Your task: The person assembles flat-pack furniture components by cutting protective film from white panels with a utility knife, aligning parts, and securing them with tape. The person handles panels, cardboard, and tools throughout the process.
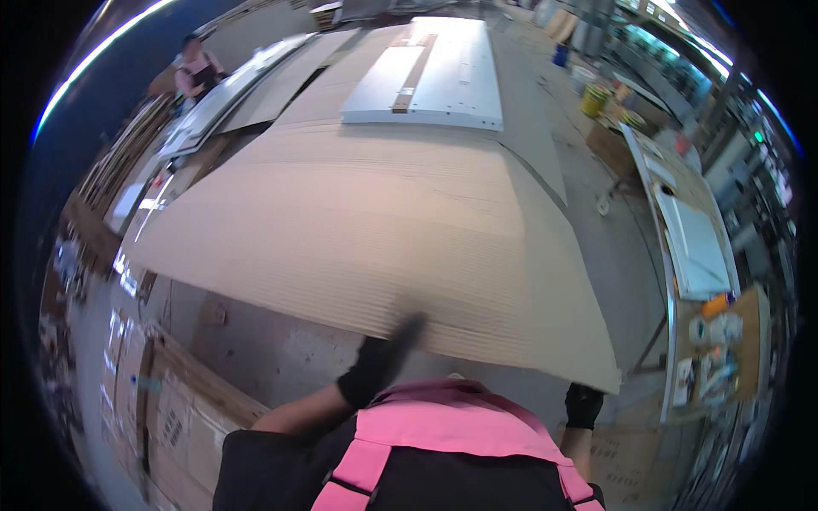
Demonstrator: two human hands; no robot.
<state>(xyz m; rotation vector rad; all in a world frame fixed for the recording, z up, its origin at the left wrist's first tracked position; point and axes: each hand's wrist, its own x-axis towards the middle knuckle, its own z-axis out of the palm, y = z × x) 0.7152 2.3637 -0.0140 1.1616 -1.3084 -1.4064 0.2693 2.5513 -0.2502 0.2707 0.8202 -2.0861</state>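
Note:
A large brown cardboard sheet (pixel 366 230) spreads out in front of me, its near edge reaching close to my body. My right hand (pixel 584 404), in a black glove, grips the sheet's near right corner; its fingers are partly hidden under the edge. Also gloved in black, my left hand (pixel 381 362) is at the near edge left of my body. Motion smears its fingers over the cardboard, so their pose is unclear. White panels (pixel 452 77) with a strip of brown tape lie stacked at the far end of the sheet.
On the left are flat cardboard cartons (pixel 187 417) and a stack of pale panels (pixel 230 94), with another person (pixel 198 68) beyond. At right stands a workbench (pixel 660 230) with a white panel and small supplies. Several buckets (pixel 595 100) stand farther back.

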